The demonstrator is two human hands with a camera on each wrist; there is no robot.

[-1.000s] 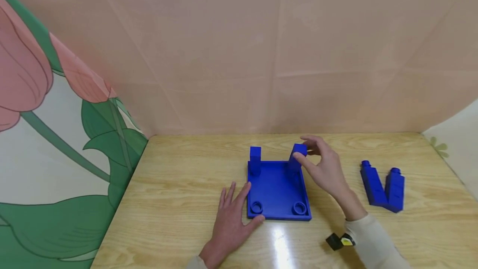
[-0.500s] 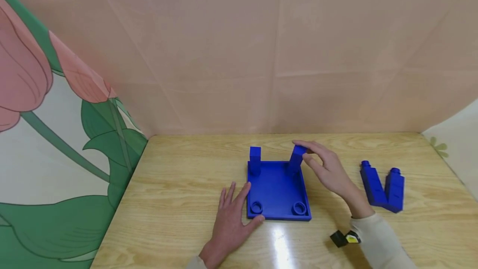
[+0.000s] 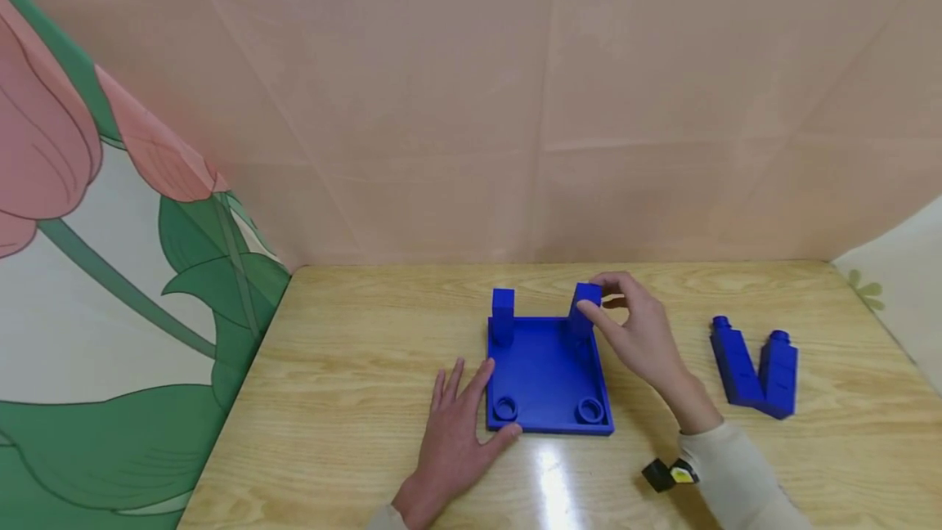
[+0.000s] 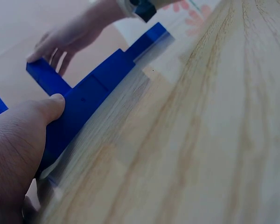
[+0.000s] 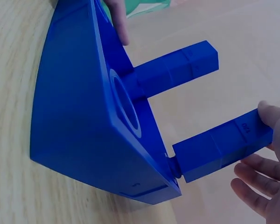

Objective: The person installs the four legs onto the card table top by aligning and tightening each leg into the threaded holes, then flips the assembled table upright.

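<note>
In the head view a blue square tray-like base [image 3: 548, 383] with a raised rim lies on the table, with a round socket in each near corner. A blue square leg [image 3: 503, 313] stands upright in its far left corner. At the far right corner, my right hand [image 3: 636, 338] pinches the top of another blue leg [image 5: 224, 144] between thumb and fingers. That leg's round neck shows at the socket in the right wrist view, and it leans slightly. My left hand [image 3: 456, 440] rests against the base's near left corner, fingers straight, thumb at the front edge.
Two more blue legs [image 3: 736, 366] with round threaded ends lie side by side on the wooden table [image 3: 353, 366], to the right. A pinkish cloth backdrop [image 3: 545, 105] rises behind the table. A printed flower panel [image 3: 110, 309] stands on the left.
My right hand let its fingers slide round the leg's top, shifted right, then came back to pinch it again. The leg has turned a little. My left hand and the base stayed put.
</note>
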